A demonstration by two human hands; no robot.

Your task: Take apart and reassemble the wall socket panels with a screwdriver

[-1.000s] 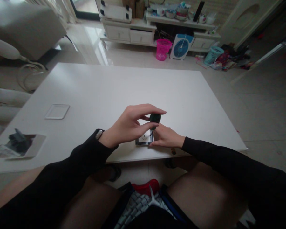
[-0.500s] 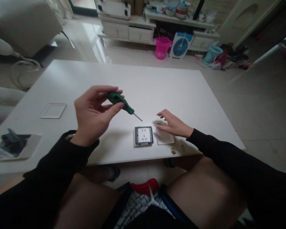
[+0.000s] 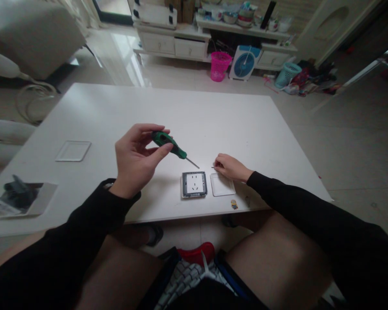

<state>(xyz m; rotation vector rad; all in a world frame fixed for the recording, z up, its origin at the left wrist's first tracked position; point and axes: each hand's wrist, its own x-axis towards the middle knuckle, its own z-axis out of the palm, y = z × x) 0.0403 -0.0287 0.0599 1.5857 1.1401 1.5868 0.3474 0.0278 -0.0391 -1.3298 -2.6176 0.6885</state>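
My left hand [image 3: 136, 161] is closed around the green handle of a screwdriver [image 3: 170, 143]. Its thin shaft points down and right, with the tip above the back edge of a wall socket [image 3: 194, 184]. The socket lies on the table, white in the middle with a dark border. To its right, my right hand [image 3: 231, 167] pinches a small, thin dark screw [image 3: 212, 167] close to the tabletop. Just below those fingers lies a flat, square white frame [image 3: 222, 186].
A second square frame [image 3: 73, 151] is on the left of the white table [image 3: 181, 112]. An open box [image 3: 43, 198] with dark contents sits at the left front. A cartoon sticker [image 3: 234, 204] is at the front edge. Beyond stand a pink basket [image 3: 220, 66] and a fan [image 3: 245, 63].
My right hand's fingers have closed on the screw, lifting it off the table or tilting it slightly. My left hand has moved the screwdriver a little right and down.
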